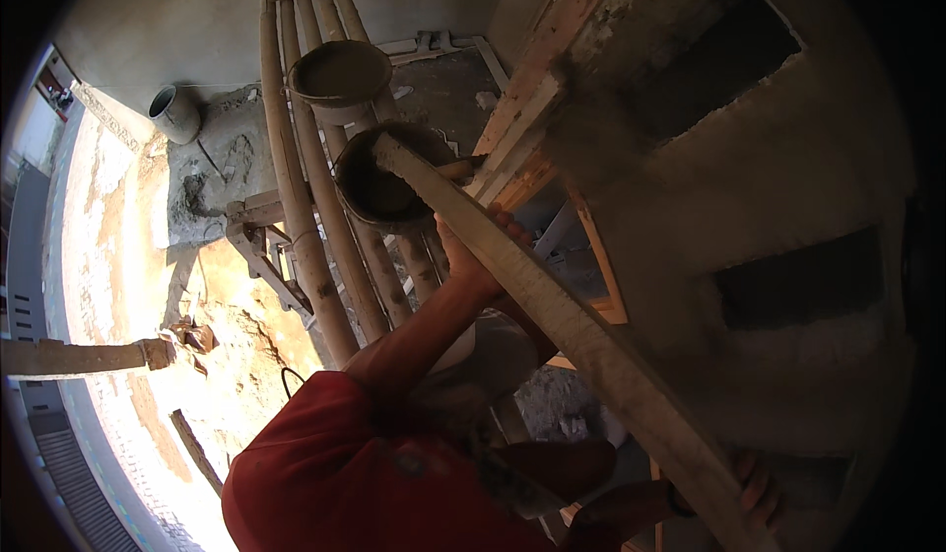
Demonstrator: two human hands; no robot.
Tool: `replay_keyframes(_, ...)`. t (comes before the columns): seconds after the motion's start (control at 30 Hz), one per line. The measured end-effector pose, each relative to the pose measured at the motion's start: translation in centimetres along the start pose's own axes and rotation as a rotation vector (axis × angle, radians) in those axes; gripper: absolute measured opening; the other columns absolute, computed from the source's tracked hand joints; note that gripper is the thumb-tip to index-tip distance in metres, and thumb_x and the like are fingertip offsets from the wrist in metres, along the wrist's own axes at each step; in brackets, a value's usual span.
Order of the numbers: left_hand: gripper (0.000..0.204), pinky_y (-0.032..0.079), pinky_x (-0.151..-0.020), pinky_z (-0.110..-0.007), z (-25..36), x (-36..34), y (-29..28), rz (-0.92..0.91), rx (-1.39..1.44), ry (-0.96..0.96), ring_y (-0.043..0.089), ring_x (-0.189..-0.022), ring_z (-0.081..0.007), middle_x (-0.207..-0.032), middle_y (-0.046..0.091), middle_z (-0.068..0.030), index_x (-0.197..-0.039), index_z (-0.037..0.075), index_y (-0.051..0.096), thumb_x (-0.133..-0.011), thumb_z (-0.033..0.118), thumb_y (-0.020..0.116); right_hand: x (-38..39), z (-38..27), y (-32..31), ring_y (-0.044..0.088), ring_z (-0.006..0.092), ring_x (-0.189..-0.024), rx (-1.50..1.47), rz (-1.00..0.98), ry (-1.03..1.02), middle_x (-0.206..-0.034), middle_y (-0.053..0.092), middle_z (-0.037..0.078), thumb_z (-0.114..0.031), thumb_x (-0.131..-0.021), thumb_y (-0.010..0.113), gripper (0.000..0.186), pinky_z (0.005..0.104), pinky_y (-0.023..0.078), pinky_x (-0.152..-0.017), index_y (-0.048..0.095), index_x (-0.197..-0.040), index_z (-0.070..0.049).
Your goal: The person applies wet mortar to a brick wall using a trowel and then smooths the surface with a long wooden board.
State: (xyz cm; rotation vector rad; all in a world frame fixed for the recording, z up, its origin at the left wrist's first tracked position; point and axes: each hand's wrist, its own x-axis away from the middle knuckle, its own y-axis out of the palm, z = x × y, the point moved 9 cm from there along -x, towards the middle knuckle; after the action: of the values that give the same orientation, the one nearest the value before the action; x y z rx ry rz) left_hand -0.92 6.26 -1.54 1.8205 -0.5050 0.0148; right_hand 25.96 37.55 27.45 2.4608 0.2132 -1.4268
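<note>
A long, pale wooden plank (567, 310) runs slantwise from the middle of the view to the lower right. My left hand (473, 241) grips it near its upper end, fingers showing past the far edge. Lower down, my right hand (757, 493) is wrapped round the plank's other end, fingers over its right edge. The plank's upper tip overlaps a dark bucket (347, 189) of grey wet mix; I cannot tell whether they touch. Behind it stands a second bucket (340, 108), also holding grey mix. A short wooden stick (458, 169) lies across the nearer bucket's rim.
The buckets stand on a bamboo-pole platform (313, 266) with a wooden trestle (266, 246) beside it. A grey wall (670, 207) with several rectangular openings fills the right. Wooden frame pieces (596, 251) stand near it. Farther left are a pail (175, 116) and sunlit, rubble-strewn ground (222, 286).
</note>
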Motion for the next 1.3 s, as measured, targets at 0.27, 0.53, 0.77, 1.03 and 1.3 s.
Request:
replay_keyframes(0.27, 0.055, 0.047, -0.07, -0.04, 0.8, -2.3, -1.5, -0.079, 0.158, 0.008, 0.051, -0.07, -0.0228, -0.074, 0.052, -0.0056, -0.089, 0.006, 0.057, -0.081, 0.06, 0.051, -2.7, 2.1, -0.2, 0.051, 0.0255, -0.102, 0.026, 0.044, -0.037, -0.11, 0.056, 0.001, -0.051, -0.078, 0.069, 0.063, 0.0477, 0.031, -0.096, 0.048, -0.124, -0.014)
replay_keyframes(0.53, 0.073, 0.046, -0.068, -0.041, 0.1, -2.0, -1.3, -0.063, 0.17, -0.017, 0.052, -0.07, -0.0247, -0.075, 0.053, -0.0064, -0.086, 0.007, 0.055, -0.083, 0.077, 0.035, -4.0, 3.1, -0.2, 0.051, 0.0264, -0.101, -0.005, -0.002, -0.043, -0.109, 0.056, 0.003, -0.053, -0.083, 0.062, 0.059, 0.0501, 0.031, -0.098, 0.049, -0.123, -0.012)
replay_keyframes(0.77, 0.084, 0.047, -0.067, -0.043, 0.7, -3.4, -0.6, -0.058, 0.21, -0.029, 0.053, -0.073, -0.0262, -0.077, 0.055, -0.008, -0.088, 0.005, 0.055, -0.08, 0.085, 0.032, -4.1, 3.7, -0.9, 0.052, 0.0272, -0.1, 0.023, 0.055, -0.062, -0.107, 0.056, 0.005, -0.054, -0.087, 0.056, 0.057, 0.0522, 0.031, -0.101, 0.05, -0.122, -0.009)
replay_keyframes(1.03, 0.082, 0.046, -0.066, -0.04, -0.1, -3.7, 0.6, 0.057, 0.138, 0.08, 0.051, -0.072, -0.0261, -0.074, 0.052, -0.0101, -0.081, 0.003, 0.054, -0.081, 0.082, 0.034, -6.2, 5.2, 1.3, 0.049, 0.0317, -0.106, -0.062, -0.05, -0.079, -0.112, 0.053, 0.012, -0.056, -0.086, 0.055, 0.066, 0.0586, 0.028, -0.104, 0.046, -0.126, -0.004)
replay_keyframes(1.3, 0.08, 0.045, -0.078, -0.049, 0.3, -2.0, -1.5, 0.323, -0.037, 0.169, 0.054, -0.081, -0.0297, -0.087, 0.057, -0.0111, -0.089, 0.009, 0.059, -0.079, 0.084, 0.034, -3.6, 3.0, -2.4, 0.046, 0.0367, -0.12, 0.375, 0.554, -0.141, -0.122, 0.049, 0.022, -0.05, -0.078, 0.065, 0.083, 0.0557, 0.031, -0.106, 0.038, -0.135, 0.004)
